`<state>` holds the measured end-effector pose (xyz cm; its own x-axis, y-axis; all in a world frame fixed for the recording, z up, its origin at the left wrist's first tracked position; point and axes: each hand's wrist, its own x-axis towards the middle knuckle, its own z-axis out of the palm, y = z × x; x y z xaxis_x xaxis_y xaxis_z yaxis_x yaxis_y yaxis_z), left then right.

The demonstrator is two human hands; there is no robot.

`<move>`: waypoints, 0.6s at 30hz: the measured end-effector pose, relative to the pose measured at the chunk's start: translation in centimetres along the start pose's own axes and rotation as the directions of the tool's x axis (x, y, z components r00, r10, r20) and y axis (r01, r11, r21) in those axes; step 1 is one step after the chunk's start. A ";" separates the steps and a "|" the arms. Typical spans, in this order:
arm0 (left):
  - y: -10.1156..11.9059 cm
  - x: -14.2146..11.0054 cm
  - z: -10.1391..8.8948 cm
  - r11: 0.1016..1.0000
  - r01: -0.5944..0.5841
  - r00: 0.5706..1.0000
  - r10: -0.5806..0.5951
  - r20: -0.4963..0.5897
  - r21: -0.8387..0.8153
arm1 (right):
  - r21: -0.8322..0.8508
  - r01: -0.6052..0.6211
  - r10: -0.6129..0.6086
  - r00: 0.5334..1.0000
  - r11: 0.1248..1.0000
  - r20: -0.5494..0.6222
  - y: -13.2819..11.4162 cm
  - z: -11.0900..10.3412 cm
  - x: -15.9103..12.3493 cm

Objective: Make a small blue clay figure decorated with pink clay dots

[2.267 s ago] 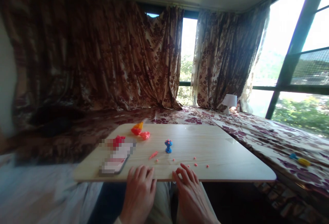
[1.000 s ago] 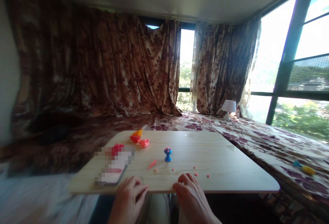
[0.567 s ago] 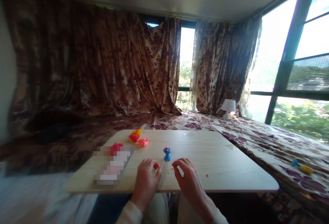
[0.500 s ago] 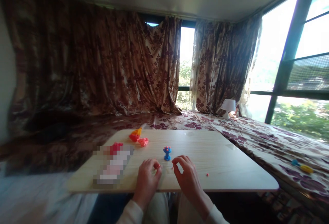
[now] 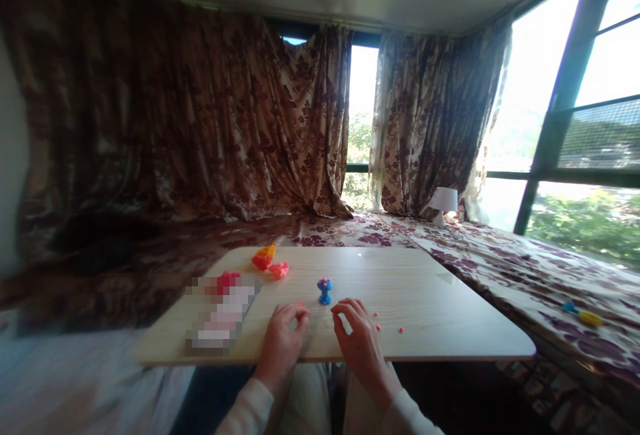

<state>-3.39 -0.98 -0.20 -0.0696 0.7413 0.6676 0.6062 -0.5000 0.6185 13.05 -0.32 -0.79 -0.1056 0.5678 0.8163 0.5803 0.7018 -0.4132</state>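
Note:
My left hand (image 5: 283, 340) is over the near part of the table, thumb and forefinger curled together in a pinch. Anything between those fingertips is too small or hidden to make out. A bit of pink clay (image 5: 301, 304) shows just behind its fingers. My right hand (image 5: 362, 336) faces it, also pinched, with its fingertips close to a blue clay figure (image 5: 325, 292). I cannot tell what it holds. The figure stands upright, topped with small pink dots. Right of my right hand lie small pink clay balls, one of them the far-right ball (image 5: 401, 330).
The pale wooden table (image 5: 450, 315) carries orange and red crumpled lumps (image 5: 263, 257), a pink lump (image 5: 279, 270) and a pixelated phone-like slab (image 5: 223, 318) with a red lump (image 5: 229, 280). A white lamp (image 5: 443, 199) and yellow piece (image 5: 591, 318) sit on the floral cloth beyond.
Both hands have come up from the table's near edge to above its surface, and their fingers have closed into pinches. In the last half second they have barely moved; the view has tilted slightly.

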 end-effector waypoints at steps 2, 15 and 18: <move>0.0 0.0 0.1 1.000 0.014 1.000 -0.014 -0.027 0.007 | -0.026 0.003 -0.003 1.000 1.000 0.002 -0.1 0.0 0.0; 0.0 0.0 -0.1 1.000 -0.003 1.000 0.003 0.029 -0.010 | -0.044 -0.013 0.014 0.999 0.999 0.035 -0.3 -0.1 0.0; 0.0 0.1 -0.2 1.000 -0.006 1.000 0.006 0.031 -0.009 | -0.048 -0.016 0.019 0.999 0.999 0.046 -0.1 -0.1 0.0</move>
<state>-3.52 -1.00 -0.09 -0.0411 0.7515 0.6584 0.5991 -0.5088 0.6182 13.06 -0.48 -0.68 -0.1319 0.6001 0.7890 0.6203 0.6708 -0.4065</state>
